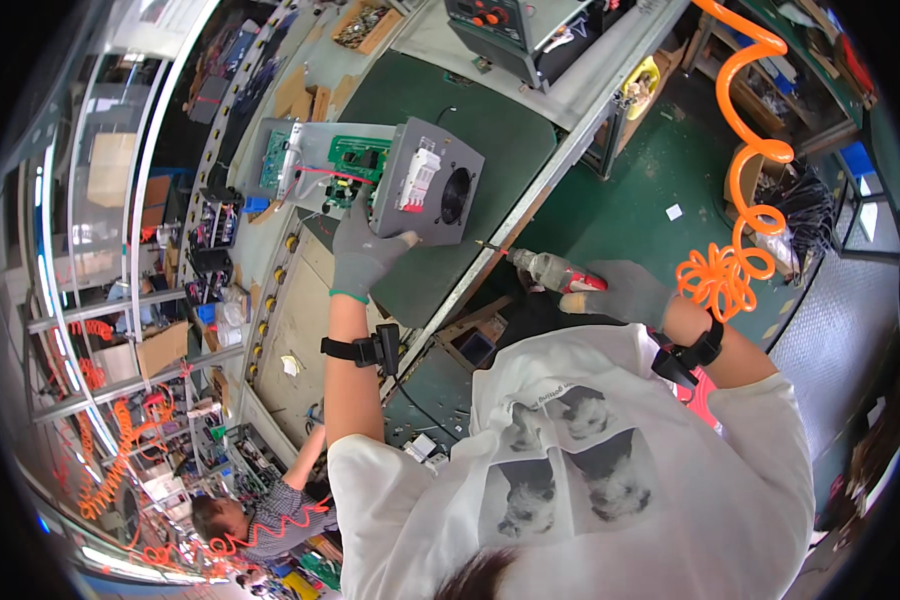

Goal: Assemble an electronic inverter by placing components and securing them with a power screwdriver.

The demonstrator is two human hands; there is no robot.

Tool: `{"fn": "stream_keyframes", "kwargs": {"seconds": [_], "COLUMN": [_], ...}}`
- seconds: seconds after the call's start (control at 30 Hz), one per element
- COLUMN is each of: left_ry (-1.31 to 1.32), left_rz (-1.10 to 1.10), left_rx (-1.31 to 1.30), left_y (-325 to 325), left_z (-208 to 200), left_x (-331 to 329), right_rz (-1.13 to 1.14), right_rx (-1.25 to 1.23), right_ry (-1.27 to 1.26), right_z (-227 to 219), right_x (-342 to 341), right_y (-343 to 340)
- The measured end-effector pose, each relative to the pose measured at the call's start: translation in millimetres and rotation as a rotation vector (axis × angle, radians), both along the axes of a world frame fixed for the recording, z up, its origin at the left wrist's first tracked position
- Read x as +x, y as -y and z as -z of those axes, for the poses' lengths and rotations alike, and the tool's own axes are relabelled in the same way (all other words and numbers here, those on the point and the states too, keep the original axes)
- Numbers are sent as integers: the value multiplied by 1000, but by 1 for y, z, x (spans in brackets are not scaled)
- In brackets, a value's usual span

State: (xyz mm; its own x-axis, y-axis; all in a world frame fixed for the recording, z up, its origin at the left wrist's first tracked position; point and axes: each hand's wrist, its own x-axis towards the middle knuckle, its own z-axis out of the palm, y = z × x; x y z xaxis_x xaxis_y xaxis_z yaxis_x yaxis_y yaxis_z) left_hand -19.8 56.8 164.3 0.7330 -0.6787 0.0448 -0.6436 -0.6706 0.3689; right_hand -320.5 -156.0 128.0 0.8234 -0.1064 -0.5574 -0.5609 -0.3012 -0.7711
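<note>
My left hand (365, 250), in a grey glove, grips the lower corner of a grey metal panel (395, 205), with the thumb along its outer face. The panel stands upright and carries a white circuit breaker (420, 180) and a round black fan (456, 195). Behind it, a green circuit board (360, 158) with red wires sits in the metal housing. Gloved too, my right hand (625, 292) is closed round a power screwdriver (555, 270) with a clear and red body. Its thin bit points left towards the panel, apart from it.
Beneath the housing lies a dark green mat (515, 140) on the workbench. A roller conveyor track (265, 320) runs along the left. Orange coiled hose (755, 150) hangs at the right. A test instrument (490, 15) stands at the back. Another person (270, 520) works at lower left.
</note>
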Motion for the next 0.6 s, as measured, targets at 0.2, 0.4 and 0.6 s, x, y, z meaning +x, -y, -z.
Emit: {"fn": "stream_keyframes", "kwargs": {"seconds": [0.2, 0.4, 0.6], "left_ry": [-205, -441, -557], "left_rz": [1, -25, -123], "left_rx": [140, 26, -5], "left_y": [4, 8, 11], "left_z": [4, -4, -8], "left_x": [17, 12, 7], "right_rz": [24, -33, -14], "right_rx": [-22, -19, 38], "right_ry": [-17, -28, 28], "right_z": [22, 27, 40], "right_x": [-3, 25, 54], "right_y": [9, 23, 26]}}
